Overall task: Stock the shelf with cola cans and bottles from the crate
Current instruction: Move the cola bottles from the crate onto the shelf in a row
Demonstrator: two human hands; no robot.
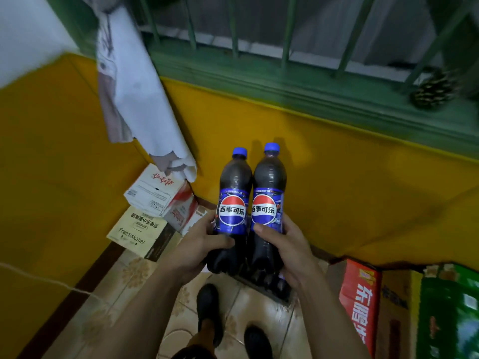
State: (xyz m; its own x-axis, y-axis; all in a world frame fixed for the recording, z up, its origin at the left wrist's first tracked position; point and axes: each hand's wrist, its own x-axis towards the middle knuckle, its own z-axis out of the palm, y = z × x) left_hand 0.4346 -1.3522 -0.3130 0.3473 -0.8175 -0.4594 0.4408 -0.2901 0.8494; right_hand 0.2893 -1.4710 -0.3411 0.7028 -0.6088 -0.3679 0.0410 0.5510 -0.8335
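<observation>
Left hand (204, 246) curled round the lower body of the left cola bottle (233, 200), thumb laid across the front below the label; right hand (287, 246) wrapped likewise round the right cola bottle (268, 195). Both bottles upright, blue-capped, just beside each other, held before the yellow wall (337, 164) above the tiled floor (259, 307). At 6 o'clock of them, more dark bottles (272, 283), their container hard to make out. At 9 o'clock, a white carton (153, 195) lying on a beige carton (134, 233). At 4 o'clock, a red carton (360, 301) beside a green carton (451, 320). At 12 o'clock, a green barred window frame (259, 81); at 2 o'clock, a pine cone (435, 92) on its sill
</observation>
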